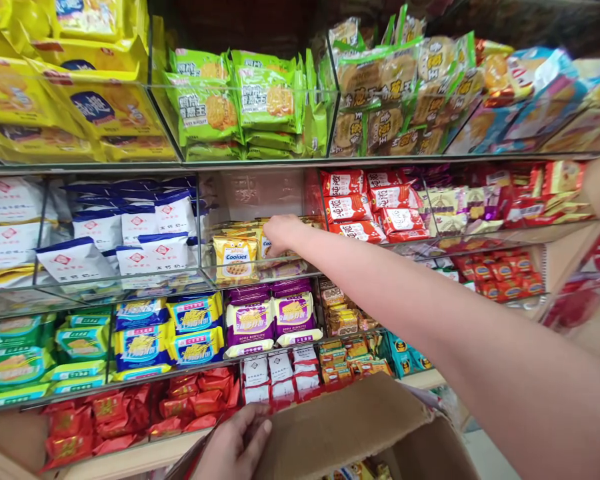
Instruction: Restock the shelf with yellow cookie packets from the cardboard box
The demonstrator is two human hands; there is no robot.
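Note:
My right hand (280, 235) reaches into a clear shelf compartment in the middle row, its fingers closed on a yellow cookie packet (267, 247). Just left of it, another yellow cookie packet (235, 258) stands at the compartment's front, with more packets lying behind. My left hand (235, 443) is at the bottom, its fingers bent over the edge of an open cardboard box (350, 423). Inside the box, a few yellow cookie packets (353, 472) show at the frame's lower edge.
Clear dividers and front panels edge the compartments. Green biscuit packets (265, 100) are above, purple soda biscuits (273, 317) below, white packets (155, 220) to the left and red packets (375, 203) to the right. Red packets (115, 417) fill the bottom row.

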